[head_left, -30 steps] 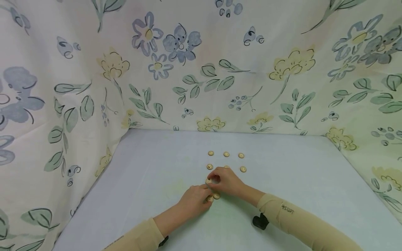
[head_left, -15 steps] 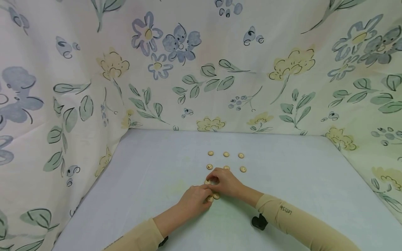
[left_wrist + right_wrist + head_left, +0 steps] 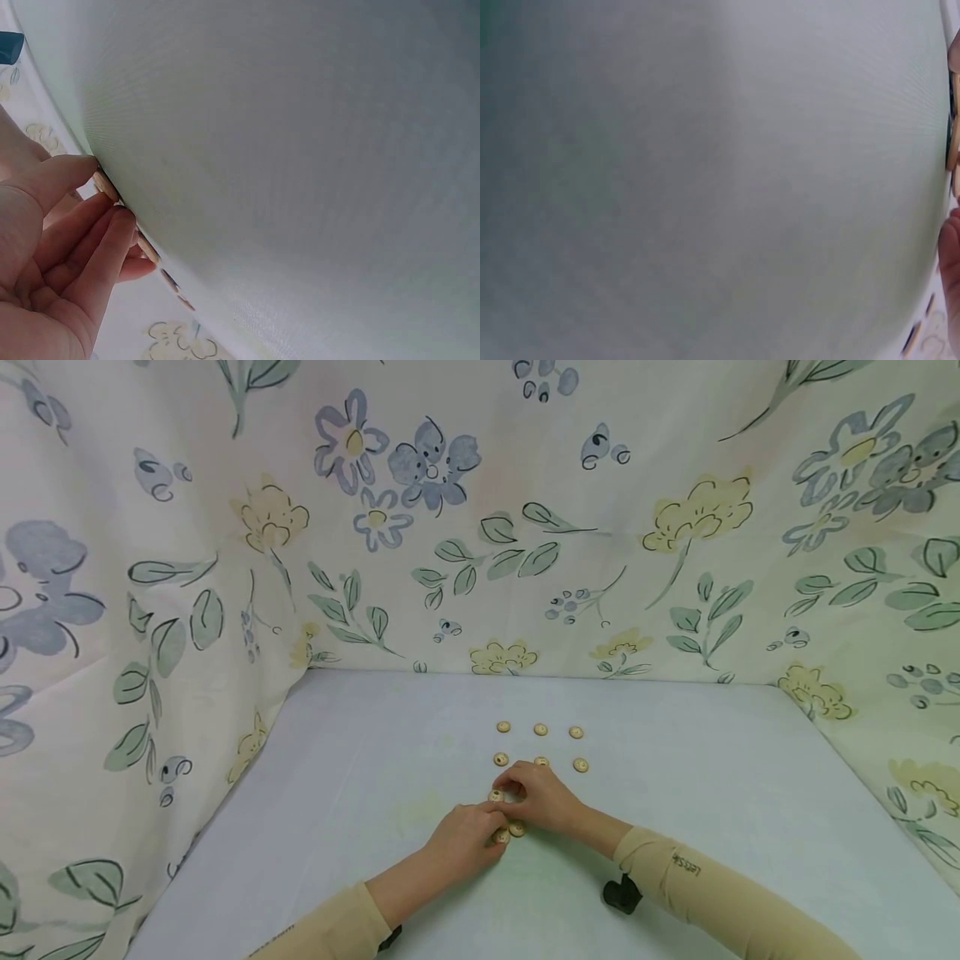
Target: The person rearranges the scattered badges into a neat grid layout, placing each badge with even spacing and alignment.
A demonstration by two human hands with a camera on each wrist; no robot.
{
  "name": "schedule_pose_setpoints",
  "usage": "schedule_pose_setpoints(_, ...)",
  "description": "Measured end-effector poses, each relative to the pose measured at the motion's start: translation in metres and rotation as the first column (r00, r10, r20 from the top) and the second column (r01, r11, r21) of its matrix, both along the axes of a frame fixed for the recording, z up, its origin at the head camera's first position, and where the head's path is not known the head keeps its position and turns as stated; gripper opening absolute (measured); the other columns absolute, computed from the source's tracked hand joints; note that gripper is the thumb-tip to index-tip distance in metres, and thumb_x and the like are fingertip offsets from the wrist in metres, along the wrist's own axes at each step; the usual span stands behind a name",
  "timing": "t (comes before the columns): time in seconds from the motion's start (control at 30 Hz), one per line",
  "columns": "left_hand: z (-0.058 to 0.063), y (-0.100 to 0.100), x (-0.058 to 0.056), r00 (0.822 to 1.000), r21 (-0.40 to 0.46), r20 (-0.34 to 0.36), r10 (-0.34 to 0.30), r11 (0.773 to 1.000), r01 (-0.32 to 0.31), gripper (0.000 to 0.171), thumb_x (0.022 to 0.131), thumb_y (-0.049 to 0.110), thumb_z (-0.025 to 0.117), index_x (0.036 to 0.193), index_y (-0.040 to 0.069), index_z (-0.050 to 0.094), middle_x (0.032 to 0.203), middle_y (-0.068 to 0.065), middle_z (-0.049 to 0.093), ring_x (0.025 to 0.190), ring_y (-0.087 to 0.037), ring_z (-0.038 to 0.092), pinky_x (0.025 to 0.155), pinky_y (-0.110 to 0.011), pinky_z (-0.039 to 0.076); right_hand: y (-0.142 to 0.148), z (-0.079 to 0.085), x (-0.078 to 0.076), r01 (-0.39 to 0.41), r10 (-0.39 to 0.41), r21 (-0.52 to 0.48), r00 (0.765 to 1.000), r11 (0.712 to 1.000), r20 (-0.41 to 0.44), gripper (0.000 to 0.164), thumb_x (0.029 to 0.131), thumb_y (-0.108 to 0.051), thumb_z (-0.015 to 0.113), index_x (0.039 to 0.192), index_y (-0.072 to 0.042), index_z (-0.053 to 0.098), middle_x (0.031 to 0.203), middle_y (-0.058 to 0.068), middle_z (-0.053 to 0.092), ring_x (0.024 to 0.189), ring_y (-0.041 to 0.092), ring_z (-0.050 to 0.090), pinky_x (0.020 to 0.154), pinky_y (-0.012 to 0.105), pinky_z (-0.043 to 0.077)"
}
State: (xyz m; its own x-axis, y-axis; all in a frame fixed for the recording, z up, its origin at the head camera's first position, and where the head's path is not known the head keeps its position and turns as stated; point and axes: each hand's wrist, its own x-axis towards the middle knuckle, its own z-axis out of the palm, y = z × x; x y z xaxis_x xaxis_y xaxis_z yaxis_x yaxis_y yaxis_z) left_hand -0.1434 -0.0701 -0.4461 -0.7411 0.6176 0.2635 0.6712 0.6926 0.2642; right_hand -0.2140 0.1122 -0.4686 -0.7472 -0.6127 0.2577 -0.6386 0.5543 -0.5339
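Observation:
My right hand (image 3: 543, 797) curls round a small round wooden disc (image 3: 496, 796) at its fingertips, with the thumb reaching over to the left hand's fingertips. Just nearer, my left hand (image 3: 465, 841) has its thumb and fingers at either side of another wooden disc (image 3: 501, 836). A third disc (image 3: 517, 828) lies beside it, under the right hand. From the left wrist, the left thumb and index finger (image 3: 120, 225) hold the edges of a disc (image 3: 106, 186) lying flat. At the edge of the right wrist view are stacked-looking disc edges (image 3: 954, 142) and the right hand's fingertip (image 3: 950, 255).
Beyond the hands, more discs stand in two rows on the white table (image 3: 360, 752); the far row includes one disc (image 3: 540, 729), the nearer row another (image 3: 581, 765). A flower-patterned curtain (image 3: 480, 568) closes off the back and sides. Black wrist cameras (image 3: 622, 893) sit under the sleeves.
The right hand has shifted its disc very slightly left and nearer, so its thumb overlaps the left fingertips. The left hand has stayed in place. Over the last half second almost nothing moved.

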Motion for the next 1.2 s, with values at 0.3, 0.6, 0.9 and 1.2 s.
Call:
schedule_pose_setpoints(0.3,0.0,0.002,0.001,0.999,-0.013,-0.04,0.015,1.0,-0.015,0.012,0.074,0.009,0.079,0.079,0.011,0.068,0.081,0.004,0.062,0.063,-0.01,0.056,0.059,-0.027,0.045,0.012,0.003,0.005,0.038,-0.037,-0.073,0.999,0.997,0.015,0.025,0.083,-0.02,0.078,0.104,-0.01,0.07,0.096,-0.002,0.066,0.084,0.012,0.057,0.075,0.028,0.049)
schedule_pose_setpoints(0.6,-0.003,0.001,0.0,0.996,0.014,-0.094,0.003,1.0,-0.002,0.014,0.072,0.009,0.08,0.074,0.012,0.067,0.074,0.007,0.056,0.058,-0.007,0.051,0.055,-0.023,0.042,0.024,0.002,0.007,0.061,-0.058,-0.122,0.998,0.991,0.027,0.027,0.082,-0.02,0.08,0.104,-0.009,0.071,0.091,-0.001,0.063,0.082,0.013,0.059,0.075,0.027,0.051)
schedule_pose_setpoints(0.9,-0.001,0.002,0.001,0.999,-0.01,-0.042,0.02,1.0,-0.02,0.012,0.074,0.01,0.079,0.076,0.011,0.068,0.073,0.007,0.055,0.059,-0.006,0.05,0.056,-0.023,0.042,0.03,0.002,0.014,0.069,-0.063,-0.127,0.997,0.99,0.051,0.027,0.082,-0.021,0.079,0.104,-0.009,0.07,0.093,-0.001,0.065,0.082,0.011,0.058,0.075,0.027,0.051)
schedule_pose_setpoints(1.2,-0.003,0.003,-0.001,0.999,0.002,-0.028,0.022,1.0,-0.022,0.013,0.075,0.008,0.079,0.075,0.011,0.066,0.073,0.006,0.055,0.058,-0.004,0.046,0.055,-0.021,0.04,0.035,0.001,0.022,0.07,-0.062,-0.155,0.997,0.985,0.051,0.028,0.081,-0.02,0.08,0.103,-0.007,0.07,0.093,0.001,0.065,0.081,0.013,0.059,0.073,0.026,0.052)
